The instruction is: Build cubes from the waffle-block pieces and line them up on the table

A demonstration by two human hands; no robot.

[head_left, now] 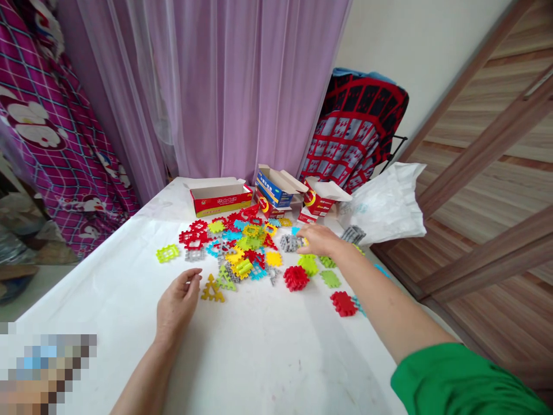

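Note:
On the white table, my left hand rests with loosely curled fingers, thumb and forefinger slightly apart, and nothing visible between them. Just right of it lies an olive triangular piece. My right hand reaches to the right side of the pile, its fingers closed around a small yellow piece, mostly hidden. Touching or very near those fingertips is a grey stack of pieces. A red stack sits nearer. Mixed toothed pieces, including a yellow square, spread between the hands.
An open red box stands at the back left, a blue box and another red box at the back. The white bag is at the right edge. Under my right forearm lie green and red pieces.

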